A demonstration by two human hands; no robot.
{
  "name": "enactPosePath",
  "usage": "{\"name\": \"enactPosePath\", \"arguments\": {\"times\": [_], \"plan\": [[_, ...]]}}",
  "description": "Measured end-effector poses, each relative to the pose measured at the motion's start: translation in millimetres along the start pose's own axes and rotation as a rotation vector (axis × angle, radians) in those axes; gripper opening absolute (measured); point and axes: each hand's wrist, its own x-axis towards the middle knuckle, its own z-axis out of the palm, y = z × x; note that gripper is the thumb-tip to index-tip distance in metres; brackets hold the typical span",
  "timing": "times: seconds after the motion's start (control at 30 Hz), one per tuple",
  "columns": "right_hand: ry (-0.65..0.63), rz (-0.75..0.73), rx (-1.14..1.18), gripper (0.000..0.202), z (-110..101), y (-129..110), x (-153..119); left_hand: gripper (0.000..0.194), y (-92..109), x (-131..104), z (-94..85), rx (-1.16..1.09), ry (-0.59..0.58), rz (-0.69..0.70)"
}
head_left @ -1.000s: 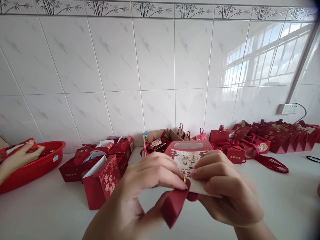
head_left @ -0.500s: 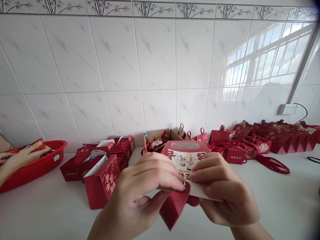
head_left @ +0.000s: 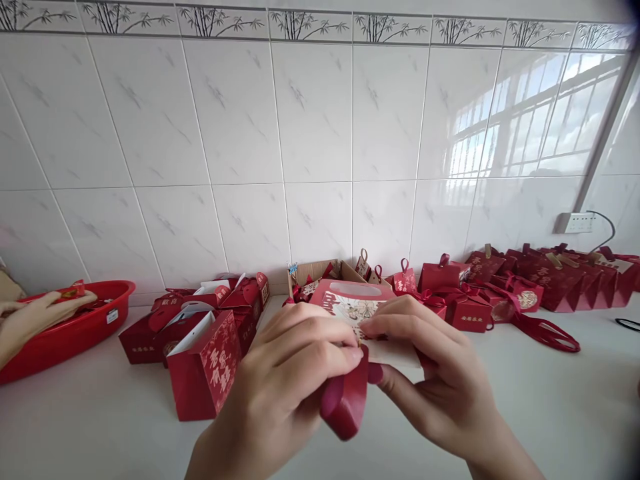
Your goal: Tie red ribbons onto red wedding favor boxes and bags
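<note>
Near the middle of the view, a red gift box (head_left: 350, 291) with a pale printed panel and an oval cut-out is held between both hands. My left hand (head_left: 295, 367) is closed on a dark red ribbon (head_left: 347, 400), pinching it against the box's near edge; the ribbon hangs down in a loop. My right hand (head_left: 430, 373) grips the box's right side, fingertips on the printed panel and the thumb below, next to the ribbon's dark red end. My fingers hide much of the box.
Red boxes (head_left: 203, 367) stand at the left, beside a red basin (head_left: 75, 340) where another person's hands (head_left: 40, 320) reach in. An open carton (head_left: 345, 270) sits behind the held box. More red boxes (head_left: 467, 310) and bags (head_left: 555, 277) line the wall at right.
The held box has shifted slightly left. My right thumb has come out from under it to the ribbon's end, and the ribbon loop has turned. The other person's hands have moved slightly in the basin.
</note>
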Motion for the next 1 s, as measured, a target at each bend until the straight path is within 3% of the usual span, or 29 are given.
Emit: {"name": "enactPosePath", "arguments": {"times": [0.33, 0.63, 0.8, 1.0], "plan": [[0.030, -0.075, 0.025, 0.034, 3.3, -0.4, 0.5, 0.025, -4.8, -2.5, -1.6, -0.035, -0.017, -0.016], [0.078, -0.104, -0.011, 0.032, 7.8, 0.8, 1.7, 0.028, -7.9, -4.4, 3.3, -0.132, 0.042, -0.097], [0.115, -0.130, -0.044, 0.031, 9.3, 2.4, 2.7, 0.026, -7.1, -5.1, 3.3, -0.147, -0.015, -0.234], [0.123, -0.146, -0.077, 0.030, 8.5, 5.0, 0.8, 0.027, -7.1, -3.2, 3.5, -0.174, -0.063, -0.207]]}}
